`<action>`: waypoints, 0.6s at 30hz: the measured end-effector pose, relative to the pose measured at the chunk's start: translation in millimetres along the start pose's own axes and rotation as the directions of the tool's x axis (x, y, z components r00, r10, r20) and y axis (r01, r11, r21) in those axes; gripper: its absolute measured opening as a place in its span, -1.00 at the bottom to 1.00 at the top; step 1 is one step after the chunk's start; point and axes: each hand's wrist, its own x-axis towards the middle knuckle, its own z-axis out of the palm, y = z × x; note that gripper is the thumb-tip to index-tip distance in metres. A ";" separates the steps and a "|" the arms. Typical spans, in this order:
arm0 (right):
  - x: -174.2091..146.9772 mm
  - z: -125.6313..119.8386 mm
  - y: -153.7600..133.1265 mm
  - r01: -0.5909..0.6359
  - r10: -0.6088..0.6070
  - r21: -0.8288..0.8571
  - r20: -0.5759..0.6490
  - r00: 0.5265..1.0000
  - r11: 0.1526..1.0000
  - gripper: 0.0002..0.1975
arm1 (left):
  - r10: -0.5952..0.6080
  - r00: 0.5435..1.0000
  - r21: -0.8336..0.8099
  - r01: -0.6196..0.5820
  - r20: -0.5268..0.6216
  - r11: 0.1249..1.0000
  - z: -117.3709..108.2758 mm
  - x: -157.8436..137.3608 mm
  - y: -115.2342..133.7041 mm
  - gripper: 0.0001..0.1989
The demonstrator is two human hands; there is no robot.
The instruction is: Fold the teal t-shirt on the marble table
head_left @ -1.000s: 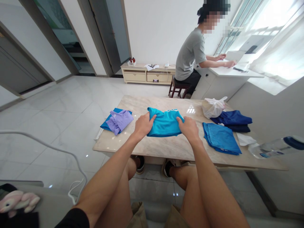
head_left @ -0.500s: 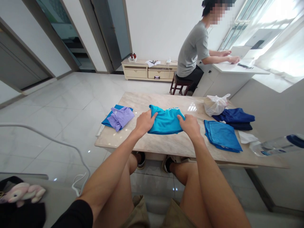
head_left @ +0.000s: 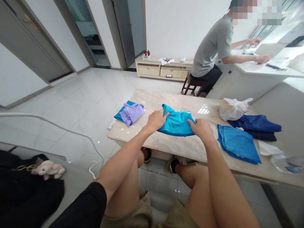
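Observation:
A folded bright blue garment (head_left: 177,123) with white print along its far edge is stretched between my two hands at the marble-topped table (head_left: 147,139). My left hand (head_left: 157,119) pinches its left side, thumb on top. At its right side my right hand (head_left: 201,127) grips in the same way. To the left lies a crumpled purple cloth (head_left: 132,113) on top of a darker blue folded cloth (head_left: 118,117). Right of my right hand is another folded blue cloth (head_left: 238,144). Whether the held garment touches the table is hard to tell.
Farther right are navy folded clothes (head_left: 258,125), a white plastic bag (head_left: 234,108), white paper (head_left: 269,148) and a clear bottle (head_left: 288,164). A person in a grey shirt (head_left: 212,47) sits beyond the table. A white cable (head_left: 78,133) and pink plush toy (head_left: 49,169) are at lower left.
The view has swung to the left, so the table, clothes and seated person appear farther right. Both hands keep their hold on the bright blue garment, which looks nearly the same.

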 end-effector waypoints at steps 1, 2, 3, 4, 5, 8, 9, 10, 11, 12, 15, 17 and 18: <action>-0.6 -0.5 -0.5 -0.006 0.006 -0.011 0.022 1.000 1.000 -0.52 | 0.004 1.000 0.005 -0.004 0.000 1.000 0.1 0.3 -0.8 -0.49; -1.4 -1.0 -0.8 -0.010 0.011 -0.017 0.048 0.999 1.000 -0.53 | 0.008 1.000 0.014 -0.008 0.003 1.000 0.8 0.6 -2.2 -0.49; -2.2 -1.7 -1.1 -0.013 0.014 -0.018 0.074 0.997 1.000 -0.55 | 0.016 1.000 0.029 -0.017 0.014 0.999 2.1 1.0 -4.2 -0.50; -3.2 -2.4 -1.4 -0.013 0.014 -0.011 0.100 0.995 1.000 -0.57 | 0.026 0.999 0.048 -0.028 0.036 0.998 4.2 1.3 -7.0 -0.52; -4.1 -3.2 -1.6 -0.014 0.013 0.003 0.122 0.992 1.000 -0.58 | 0.036 0.997 0.067 -0.040 0.068 0.997 7.1 1.5 -10.4 -0.55; -6.6 -5.8 -2.1 -0.019 0.011 0.050 0.158 0.987 0.999 -0.60 | 0.073 0.977 0.109 -0.097 0.203 0.989 18.5 1.3 -23.5 -0.66; -7.1 -6.5 -2.3 -0.022 0.012 0.061 0.159 0.987 0.998 -0.61 | 0.087 0.965 0.117 -0.119 0.247 0.986 22.1 1.4 -28.4 -0.68; -7.5 -7.0 -2.5 -0.023 0.012 0.069 0.159 0.987 0.997 -0.61 | 0.097 0.955 0.122 -0.136 0.282 0.983 25.0 1.9 -33.5 -0.70; -7.7 -7.2 -2.6 -0.024 0.012 0.074 0.157 0.988 0.997 -0.61 | 0.097 0.947 0.126 -0.141 0.306 0.982 26.8 3.1 -38.7 -0.71; -7.6 -7.1 -2.7 -0.024 0.012 0.077 0.151 0.989 0.997 -0.62 | 0.089 0.944 0.125 -0.134 0.318 0.983 27.2 5.2 -44.2 -0.71; -5.6 -4.6 -1.8 -0.040 0.030 0.092 0.105 0.994 0.995 -0.62 | 0.028 0.966 0.056 -0.044 0.258 0.997 20.0 16.7 -63.6 -0.68; -2.8 -1.2 0.4 -0.035 0.030 0.097 0.049 0.998 0.995 -0.61 | -0.036 0.988 -0.037 0.042 0.148 0.998 9.9 26.8 -80.1 -0.65; -0.9 0.8 2.1 -0.020 0.018 0.093 0.021 1.000 0.995 -0.60 | -0.074 0.995 -0.092 0.081 0.073 0.992 4.3 31.7 -89.5 -0.64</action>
